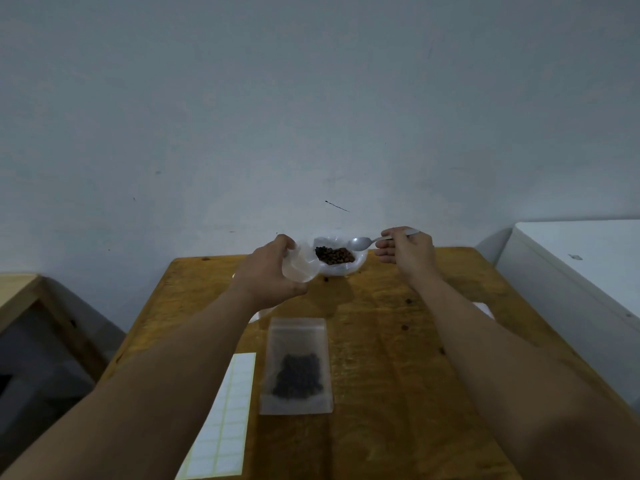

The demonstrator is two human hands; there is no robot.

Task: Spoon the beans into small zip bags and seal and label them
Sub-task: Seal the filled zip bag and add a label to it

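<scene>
A white bowl [358,266] of dark brown beans [335,255] stands at the far edge of the wooden table [388,358]. My left hand [268,271] holds a small clear zip bag [300,263] just left of the bowl, and the bag looks empty. My right hand [407,252] grips a metal spoon [362,242] by its handle. The spoon's bowl hovers over the white bowl's right rim and looks empty. A filled zip bag [298,367] with dark beans lies flat on the table nearer me.
A sheet of white labels [225,420] lies left of the filled bag, partly under my left forearm. A white cabinet [581,271] stands to the right of the table. A lower wooden surface [17,292] sits at the left. A bluish wall rises behind.
</scene>
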